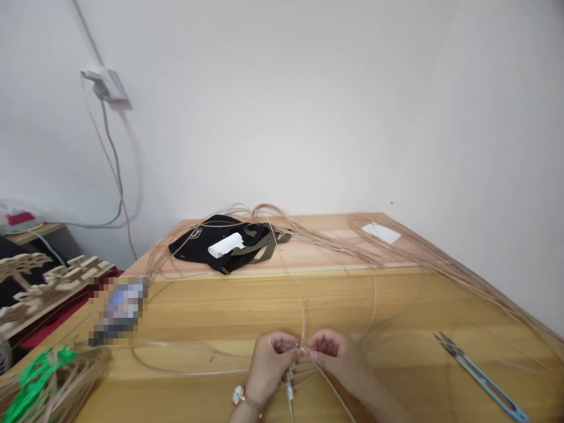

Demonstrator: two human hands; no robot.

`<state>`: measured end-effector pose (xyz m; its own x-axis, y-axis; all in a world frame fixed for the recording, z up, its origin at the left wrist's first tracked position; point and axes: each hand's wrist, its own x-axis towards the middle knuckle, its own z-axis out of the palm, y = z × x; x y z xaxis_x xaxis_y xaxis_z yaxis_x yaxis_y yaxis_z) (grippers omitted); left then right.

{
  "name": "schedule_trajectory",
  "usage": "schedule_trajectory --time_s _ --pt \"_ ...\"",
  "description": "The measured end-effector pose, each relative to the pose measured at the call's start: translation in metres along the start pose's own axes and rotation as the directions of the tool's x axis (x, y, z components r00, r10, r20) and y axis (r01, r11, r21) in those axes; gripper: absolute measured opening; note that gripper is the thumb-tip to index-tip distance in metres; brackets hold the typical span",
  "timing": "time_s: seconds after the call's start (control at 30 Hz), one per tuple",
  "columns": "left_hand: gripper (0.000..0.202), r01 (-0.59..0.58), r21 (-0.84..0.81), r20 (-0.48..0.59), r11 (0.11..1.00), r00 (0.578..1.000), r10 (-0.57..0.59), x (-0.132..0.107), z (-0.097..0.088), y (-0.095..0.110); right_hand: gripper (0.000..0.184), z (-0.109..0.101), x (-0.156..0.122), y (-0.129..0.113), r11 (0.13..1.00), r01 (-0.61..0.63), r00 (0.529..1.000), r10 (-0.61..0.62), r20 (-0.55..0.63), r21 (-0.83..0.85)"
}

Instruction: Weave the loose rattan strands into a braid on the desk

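My left hand (269, 359) and my right hand (331, 349) meet at the near middle of the wooden table (220, 311). Both pinch thin tan reed strands (303, 317) where they cross in a small woven start between the fingertips. The fingers of each hand are curled closed on the strands. A watch sits on my left wrist. Long loose strands run from my hands toward the back of the table and to the right.
A black bag (211, 241) with a white roll (225, 244) on it lies at the back. Blue-handled snips (480, 376) lie at the right front. A bundle with green ties (39, 379) is at the left front. Wooden pieces (44, 282) stand beyond the left edge.
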<state>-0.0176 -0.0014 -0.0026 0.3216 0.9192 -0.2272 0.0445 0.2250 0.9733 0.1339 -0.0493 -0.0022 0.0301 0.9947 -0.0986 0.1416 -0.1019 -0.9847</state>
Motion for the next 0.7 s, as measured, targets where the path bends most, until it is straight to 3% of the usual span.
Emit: schedule_trajectory --time_s 0.43,0.7 --pt "0.029 -0.007 0.070 0.040 0.997 0.999 0.004 -0.003 -0.003 0.002 0.017 0.015 -0.003 -0.010 0.973 -0.009 0.984 -0.033 -0.177 -0.231" --pt "0.031 -0.004 0.114 0.040 0.994 0.999 -0.001 -0.003 -0.003 0.001 0.014 0.014 -0.005 -0.010 0.928 0.044 0.975 -0.121 -0.188 -0.369"
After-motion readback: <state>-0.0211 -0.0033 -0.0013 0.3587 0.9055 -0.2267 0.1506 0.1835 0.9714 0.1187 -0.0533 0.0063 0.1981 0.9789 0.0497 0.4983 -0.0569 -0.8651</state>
